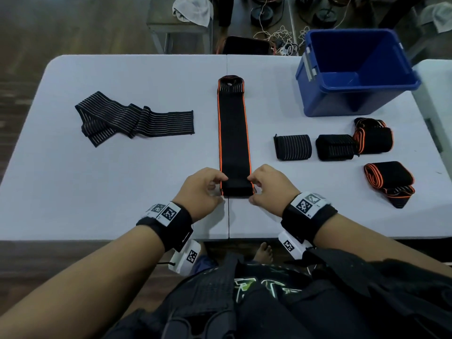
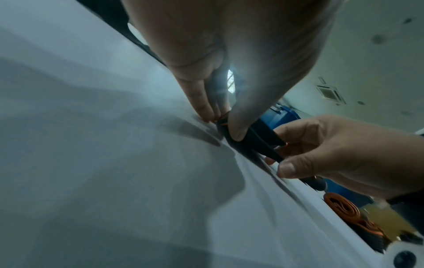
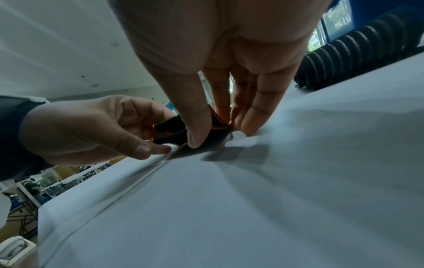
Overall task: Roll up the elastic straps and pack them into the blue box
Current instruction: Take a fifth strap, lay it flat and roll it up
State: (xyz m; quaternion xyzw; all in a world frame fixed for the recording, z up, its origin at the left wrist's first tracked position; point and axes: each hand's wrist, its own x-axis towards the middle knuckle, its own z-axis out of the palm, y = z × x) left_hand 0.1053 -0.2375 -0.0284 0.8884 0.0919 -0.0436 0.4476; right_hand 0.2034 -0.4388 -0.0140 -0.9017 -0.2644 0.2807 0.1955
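A long black strap with orange edges [image 1: 233, 133] lies flat down the middle of the white table [image 1: 122, 182], its near end folded over into a small roll [image 1: 237, 188]. My left hand [image 1: 208, 187] pinches the roll's left side [image 2: 226, 125] between thumb and fingers. My right hand [image 1: 266, 185] pinches its right side [image 3: 218, 125]. A striped black strap [image 1: 132, 118] lies loose at the left. Several rolled straps [image 1: 335, 146] sit at the right. The blue box [image 1: 352, 72] stands open and empty at the back right.
Another orange-edged rolled strap [image 1: 389, 182] lies near the right edge. Beyond the table's far edge are cables [image 1: 278, 37], a dark device [image 1: 247, 45] and a stool with a cloth [image 1: 190, 11]. A second white surface [image 1: 437, 94] adjoins on the right.
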